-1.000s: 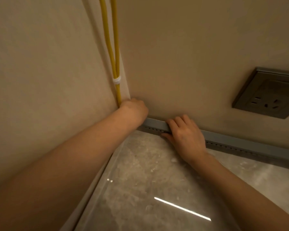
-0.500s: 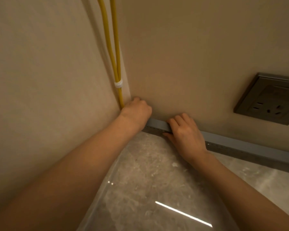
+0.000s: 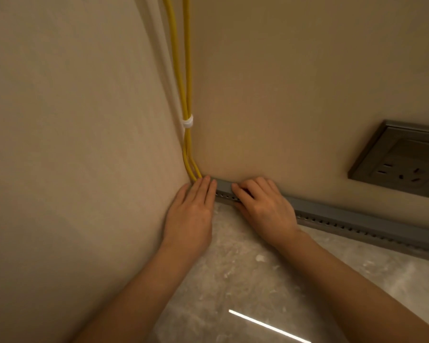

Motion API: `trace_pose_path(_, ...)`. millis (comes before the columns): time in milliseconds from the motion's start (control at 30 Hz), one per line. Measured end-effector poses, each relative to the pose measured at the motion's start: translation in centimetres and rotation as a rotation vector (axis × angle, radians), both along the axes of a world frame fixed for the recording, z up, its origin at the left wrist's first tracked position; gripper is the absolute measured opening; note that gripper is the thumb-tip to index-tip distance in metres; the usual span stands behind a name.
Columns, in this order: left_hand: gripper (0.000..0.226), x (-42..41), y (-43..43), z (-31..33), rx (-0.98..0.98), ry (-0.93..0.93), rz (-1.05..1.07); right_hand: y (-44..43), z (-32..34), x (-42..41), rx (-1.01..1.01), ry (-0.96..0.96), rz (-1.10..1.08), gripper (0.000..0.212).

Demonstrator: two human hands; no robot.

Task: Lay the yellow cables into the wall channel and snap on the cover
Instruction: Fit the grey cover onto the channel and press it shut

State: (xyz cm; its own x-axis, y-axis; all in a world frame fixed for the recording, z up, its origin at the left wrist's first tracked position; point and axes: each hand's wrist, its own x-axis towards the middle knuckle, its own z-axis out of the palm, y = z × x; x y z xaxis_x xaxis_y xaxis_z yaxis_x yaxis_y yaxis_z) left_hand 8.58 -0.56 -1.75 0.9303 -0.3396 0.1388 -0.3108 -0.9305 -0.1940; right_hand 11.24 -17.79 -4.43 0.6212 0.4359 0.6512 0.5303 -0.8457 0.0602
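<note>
Your right hand (image 3: 263, 206) lay curled over the grey cover (image 3: 357, 216) of the wall channel, fingers together pressing its left end, while your left hand (image 3: 193, 211) lay flat, gripping nothing, fingertips at the corner. The yellow cables (image 3: 186, 149) dropped down the corner, tied by a white clip (image 3: 188, 121), and vanished behind your left fingertips. The cover looked seated along the right stretch, so only the corner end seemed left to snap.

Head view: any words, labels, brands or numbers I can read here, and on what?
None can be read.
Wall socket: only slot openings, no lettering visible.
Grey channel: a row of small perforations, no print.
White tie on the yellow cables: blank.
</note>
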Motion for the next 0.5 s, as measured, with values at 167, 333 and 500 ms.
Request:
trace_pose_path(167, 0.068, -0.8, -0.3, 1.0, 0.270, -0.034, 0.033, 0.1, 0.0, -0.2, 0.044, 0.008, 0.018, 0.020)
trace_pose_path(333, 0.072, -0.5, -1.0, 1.9, 0.440, -0.029, 0.096, 0.4, 0.2, -0.2, 0.013, 0.027, 0.040, 0.025)
trace_pose_path(500, 0.075, 0.0, -1.6, 1.6, 0.420, -0.004, 0.121, 0.5, 0.3, 0.2, 0.009, 0.025, 0.043, 0.027)
